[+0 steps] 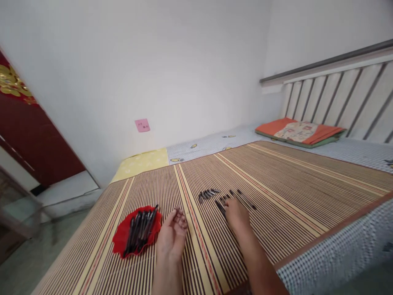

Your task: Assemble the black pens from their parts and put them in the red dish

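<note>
My left hand [172,233] rests palm-up on the striped bamboo mat [276,180], fingers loosely curled and apart, with nothing in it. Just to its left sits a red scalloped dish [121,239] filled with several black pens [139,229]. My right hand [236,215] lies knuckles-up on the mat, its fingers reaching into a scatter of loose black pens [244,198] and small pen parts [207,194]. The fingertips are hidden behind the hand, so what they grip does not show.
The mat covers a bed with a slatted headboard [334,98] at the right. An orange patterned pillow [299,132] lies at the far end. A pink note [142,125] is stuck on the white wall. A dark red door [27,135] stands at left, with floor below.
</note>
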Tool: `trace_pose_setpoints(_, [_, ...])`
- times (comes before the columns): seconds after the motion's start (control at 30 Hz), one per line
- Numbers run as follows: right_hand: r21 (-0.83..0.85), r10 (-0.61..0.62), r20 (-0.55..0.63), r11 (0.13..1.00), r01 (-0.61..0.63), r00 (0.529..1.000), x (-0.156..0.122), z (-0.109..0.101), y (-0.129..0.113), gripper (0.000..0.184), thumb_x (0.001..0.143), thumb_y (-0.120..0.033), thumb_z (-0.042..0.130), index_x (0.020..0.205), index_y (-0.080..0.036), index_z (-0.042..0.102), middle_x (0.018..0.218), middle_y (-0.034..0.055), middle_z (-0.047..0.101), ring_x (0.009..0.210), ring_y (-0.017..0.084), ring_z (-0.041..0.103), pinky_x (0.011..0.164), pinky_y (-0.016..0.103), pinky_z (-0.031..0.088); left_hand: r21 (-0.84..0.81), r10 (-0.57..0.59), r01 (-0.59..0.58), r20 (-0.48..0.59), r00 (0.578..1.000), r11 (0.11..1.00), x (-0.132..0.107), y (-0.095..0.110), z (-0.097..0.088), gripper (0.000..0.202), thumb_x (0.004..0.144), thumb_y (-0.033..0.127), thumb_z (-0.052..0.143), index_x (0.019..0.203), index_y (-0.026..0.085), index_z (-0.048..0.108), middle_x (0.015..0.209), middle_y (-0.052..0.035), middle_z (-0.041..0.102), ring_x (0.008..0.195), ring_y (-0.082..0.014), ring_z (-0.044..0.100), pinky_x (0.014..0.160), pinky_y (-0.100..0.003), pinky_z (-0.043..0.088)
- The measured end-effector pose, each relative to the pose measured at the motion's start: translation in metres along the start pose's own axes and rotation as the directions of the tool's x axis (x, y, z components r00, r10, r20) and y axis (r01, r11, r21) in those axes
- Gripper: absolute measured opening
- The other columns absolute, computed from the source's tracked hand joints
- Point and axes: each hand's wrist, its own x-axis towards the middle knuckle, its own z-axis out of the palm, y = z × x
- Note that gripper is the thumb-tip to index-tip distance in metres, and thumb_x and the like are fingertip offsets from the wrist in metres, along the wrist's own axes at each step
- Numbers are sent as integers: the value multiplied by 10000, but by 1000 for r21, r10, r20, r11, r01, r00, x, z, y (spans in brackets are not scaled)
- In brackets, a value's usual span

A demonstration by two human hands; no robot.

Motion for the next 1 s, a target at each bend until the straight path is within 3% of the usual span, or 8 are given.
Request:
trace_pose_setpoints(0.27, [-112, -36, 118, 993, 50, 992, -4, 18, 9, 131, 839, -131, 614, 841, -133, 745, 944, 169, 723, 886, 265, 695, 680, 292, 435, -8, 6, -6, -100, 995, 1000, 8, -23, -17, 236, 906, 84, 481, 772, 113, 673, 699, -49, 585, 536, -93, 548, 444, -177, 437])
trace_pose_setpoints(0.43, [-69, -84, 169, 993, 97, 982, -10, 25, 1, 151, 821, -68, 586, 851, -158, 703, 909, 114, 730, 834, 218, 697, 636, 258, 397, 40, -35, 41, -147, 989, 998, 12, -39, -31, 237, 910, 80, 490, 757, 106, 669, 707, -59, 600, 534, -91, 560, 441, -171, 437])
trace_pose_setpoints(0.67, [29, -85, 119, 996, 82, 989, -8, 28, 4, 125, 819, -80, 596, 880, -167, 662, 894, 93, 730, 866, 215, 685, 688, 262, 408, 106, -36, 50, -124, 992, 993, 16, -51, -42, 118, 852, 82, 579, 792, 111, 676, 688, -57, 614, 522, -92, 560, 440, -161, 434])
trace_pose_setpoints(0.73, [148, -122, 62, 983, 112, 991, -7, 27, 2, 99, 835, -107, 595, 873, -170, 661, 896, 82, 722, 852, 204, 674, 710, 259, 423, 139, -29, 44, -106, 994, 989, 17, -53, -42, 58, 827, 96, 631, 783, 107, 669, 673, -52, 615, 505, -90, 559, 422, -152, 414])
trace_pose_setpoints(0.8, [366, -197, 19, 914, 177, 980, -9, 26, -5, 92, 842, -127, 586, 865, -168, 665, 854, 62, 715, 801, 187, 664, 708, 252, 442, 166, -29, 41, -77, 997, 985, 17, -54, -40, 44, 809, 131, 687, 787, 101, 665, 665, -55, 625, 499, -93, 569, 424, -150, 424])
trace_pose_setpoints(0.9, [656, -342, 64, 723, 218, 938, -20, 30, -21, 97, 827, -151, 597, 856, -166, 687, 786, 29, 701, 728, 166, 648, 664, 237, 459, 177, -31, 33, -15, 999, 984, 17, -55, -41, 97, 810, 166, 723, 825, 85, 672, 680, -75, 654, 528, -109, 602, 489, -178, 501])
trace_pose_setpoints(1.0, [754, -437, 102, 620, 217, 893, -33, 37, -37, 124, 784, -119, 615, 857, -159, 707, 788, 23, 692, 719, 158, 637, 647, 232, 457, 142, 23, -17, -43, 999, 990, 19, -55, -47, 72, 831, 75, 670, 761, 77, 655, 668, -78, 659, 546, -111, 616, 538, -193, 538])
